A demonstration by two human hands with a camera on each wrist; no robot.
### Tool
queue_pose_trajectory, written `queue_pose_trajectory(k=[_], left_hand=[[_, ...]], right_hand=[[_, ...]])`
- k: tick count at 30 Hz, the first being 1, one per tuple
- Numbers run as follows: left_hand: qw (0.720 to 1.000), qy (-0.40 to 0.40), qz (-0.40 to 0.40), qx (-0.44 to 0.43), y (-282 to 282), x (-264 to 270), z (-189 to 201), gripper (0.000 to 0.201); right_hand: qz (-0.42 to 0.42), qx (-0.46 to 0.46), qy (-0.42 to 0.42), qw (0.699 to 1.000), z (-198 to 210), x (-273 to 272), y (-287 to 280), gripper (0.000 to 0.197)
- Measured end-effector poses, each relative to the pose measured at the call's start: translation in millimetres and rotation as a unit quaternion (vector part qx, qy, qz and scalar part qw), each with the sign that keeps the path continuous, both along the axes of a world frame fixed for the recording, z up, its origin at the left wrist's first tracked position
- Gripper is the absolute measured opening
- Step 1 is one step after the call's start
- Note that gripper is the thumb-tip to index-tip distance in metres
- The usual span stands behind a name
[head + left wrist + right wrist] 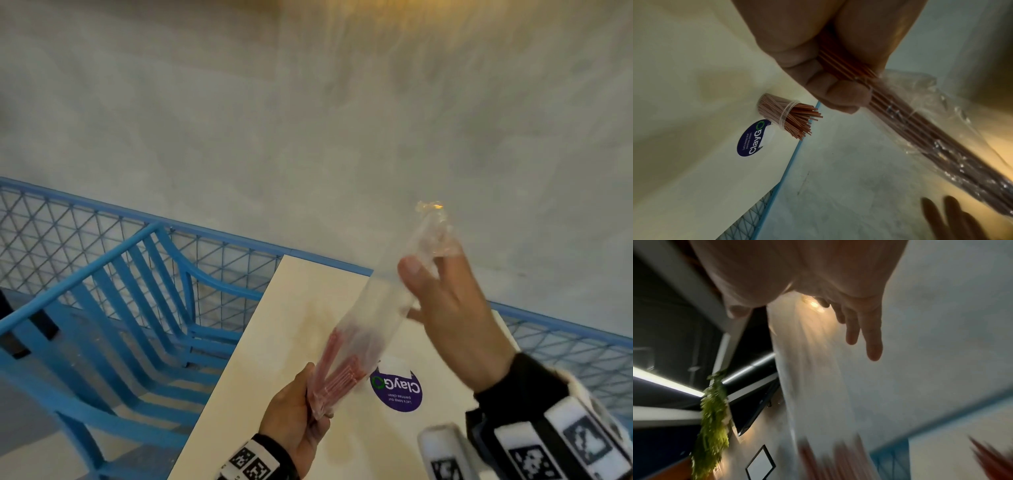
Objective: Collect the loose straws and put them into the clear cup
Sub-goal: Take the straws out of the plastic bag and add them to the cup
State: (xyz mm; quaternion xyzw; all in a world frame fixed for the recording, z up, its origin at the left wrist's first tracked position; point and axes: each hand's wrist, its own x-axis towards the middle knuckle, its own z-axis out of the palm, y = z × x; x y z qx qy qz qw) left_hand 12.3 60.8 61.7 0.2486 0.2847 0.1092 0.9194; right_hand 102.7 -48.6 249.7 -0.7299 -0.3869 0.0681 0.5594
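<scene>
My left fingers curl round the straws at the bag mouth; right hand pinches the bag's far end; cup sits on table; straws light, slippery; grip bundle mid-length.

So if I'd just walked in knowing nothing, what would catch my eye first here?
Probably the long clear plastic sleeve of red straws held up over the pale table: the left hand grips its lower end, the right hand pinches the crumpled top. Next, the clear cup stuffed with straws, standing beside a purple ClayGo sticker. Bright blue chairs stand left of the table.
</scene>
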Motion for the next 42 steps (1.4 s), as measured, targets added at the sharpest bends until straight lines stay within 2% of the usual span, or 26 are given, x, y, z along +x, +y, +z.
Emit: queue_pose_trajectory(k=[2, 5, 6, 9, 12, 15, 18, 23, 31, 34, 37, 41, 42], left_hand=[[0.999, 0.01, -0.002, 0.033, 0.2, 1.4, 5.0, 0.029], [0.998, 0.032, -0.003, 0.061, -2.7, 4.5, 8.1, 0.034], [0.997, 0.034, -0.007, 0.064, -4.5, 5.0, 9.2, 0.035], [0.997, 0.05, -0.012, 0.064, -9.3, 4.5, 8.6, 0.035], [0.996, 0.075, -0.007, 0.057, -10.3, 4.6, 6.8, 0.039], [0.994, 0.084, -0.013, 0.07, -9.4, 3.9, 9.8, 0.033], [0.993, 0.08, -0.017, 0.082, -9.3, 2.4, 13.1, 0.029], [0.992, 0.081, -0.018, 0.093, -8.9, 0.9, 11.2, 0.028], [0.99, 0.095, -0.007, 0.105, 5.4, -16.9, -1.4, 0.031], [0.984, 0.146, 0.009, 0.104, 21.5, -35.8, -13.8, 0.034], [0.975, 0.2, 0.028, 0.096, 38.5, -60.6, -24.0, 0.045], [0.974, 0.206, 0.069, 0.065, 50.3, -80.6, -30.3, 0.039], [0.974, 0.201, 0.081, 0.062, 51.1, -82.0, -30.0, 0.036]], right_hand=[[0.032, -0.024, 0.072, 0.997, -21.5, -3.7, 2.2, 0.083], [0.026, -0.14, 0.057, 0.988, -43.3, -8.3, 15.0, 0.035], [0.017, -0.151, 0.052, 0.987, -46.7, -8.6, 18.8, 0.027], [0.001, -0.124, 0.099, 0.987, -46.9, -11.5, 26.3, 0.039], [-0.002, -0.065, 0.11, 0.992, -41.1, -13.5, 31.8, 0.039], [-0.019, -0.03, 0.116, 0.993, -39.7, -12.5, 37.2, 0.042], [-0.024, -0.002, 0.17, 0.985, -41.4, -11.8, 40.8, 0.047], [-0.028, 0.067, 0.247, 0.966, -42.8, -7.1, 41.8, 0.033], [-0.063, 0.181, 0.285, 0.939, -27.7, 22.3, 37.0, 0.022], [-0.083, 0.16, 0.295, 0.938, -36.1, 34.5, 36.3, 0.025], [-0.113, 0.101, 0.325, 0.934, -63.7, 33.2, 39.3, 0.027], [-0.114, 0.063, 0.427, 0.895, -109.6, 27.9, 48.1, 0.028], [-0.113, 0.028, 0.429, 0.896, -121.3, 27.9, 52.7, 0.026]])
